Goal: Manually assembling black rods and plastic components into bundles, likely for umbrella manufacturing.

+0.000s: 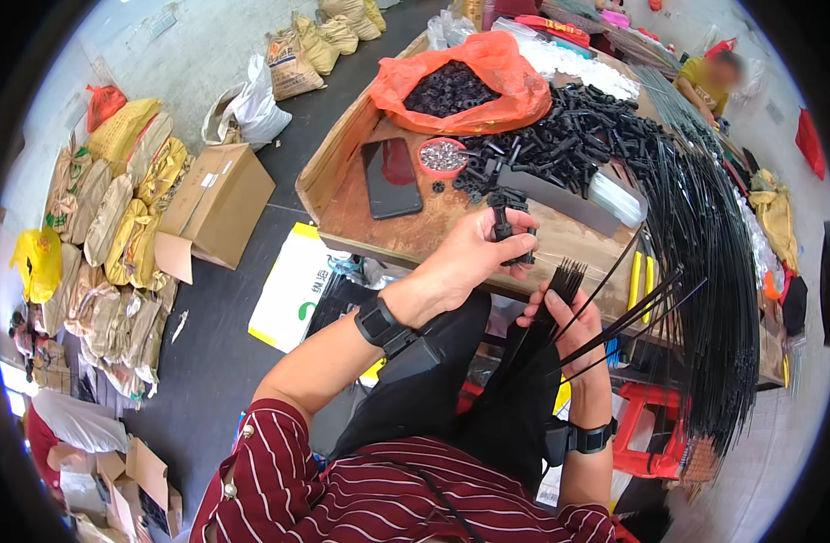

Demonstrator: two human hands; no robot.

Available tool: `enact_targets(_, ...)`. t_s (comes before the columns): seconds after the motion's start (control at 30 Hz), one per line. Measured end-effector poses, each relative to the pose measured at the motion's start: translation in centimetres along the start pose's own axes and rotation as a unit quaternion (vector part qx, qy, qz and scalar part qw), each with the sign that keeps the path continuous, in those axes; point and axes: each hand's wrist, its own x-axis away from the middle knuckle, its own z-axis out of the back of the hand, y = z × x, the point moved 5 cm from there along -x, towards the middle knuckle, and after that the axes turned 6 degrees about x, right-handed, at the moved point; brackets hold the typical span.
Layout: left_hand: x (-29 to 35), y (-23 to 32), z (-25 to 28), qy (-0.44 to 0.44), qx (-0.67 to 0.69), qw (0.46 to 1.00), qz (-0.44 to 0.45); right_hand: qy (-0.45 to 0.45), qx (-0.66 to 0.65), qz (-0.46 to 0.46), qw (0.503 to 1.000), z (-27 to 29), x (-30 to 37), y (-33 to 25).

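My left hand [465,258] is closed round several small black plastic fittings [507,206] just above the table's near edge. To its right and a little nearer me, my right hand [580,333] grips a bundle of thin black rods [567,282]. The rods' ends stick up close together beside its fingers, while other lengths fan out to the right. Beyond my left hand lie loose black plastic parts [560,131] in a heap. A small red bowl [421,161] of shiny metal pieces and a dark smartphone [392,185] rest on the wooden table [347,172].
An orange plastic bag [524,90] of small black pieces stands at the table's back. Long black rods [718,344] hang over the right side, above a red stool [634,457]. A cardboard box [218,204] and stacked sacks [107,222] occupy the left. Another person [705,86] sits far right.
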Motion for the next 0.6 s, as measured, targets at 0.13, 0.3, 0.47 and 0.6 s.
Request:
enact_targets(0.13,-0.1,-0.1,1.5,0.018,0.082,0.996,0.029,-0.026,0.057,0.018,0.998,-1.0,0.2,-0.7)
enact_targets(0.3,0.5,0.1,1.4,0.015,0.037,0.999,0.022,-0.066,0.050,0.019,0.996,-2.1,0.0,-0.9)
enact_targets(0.47,0.2,0.2,1.3,0.000,0.038,0.999,0.024,-0.086,0.063,0.018,0.994,-2.4,-0.1,-1.3)
enact_targets(0.6,0.1,0.4,0.9,-0.010,0.042,0.999,0.030,-0.078,0.068,0.009,0.995,-2.3,-0.2,-1.2)
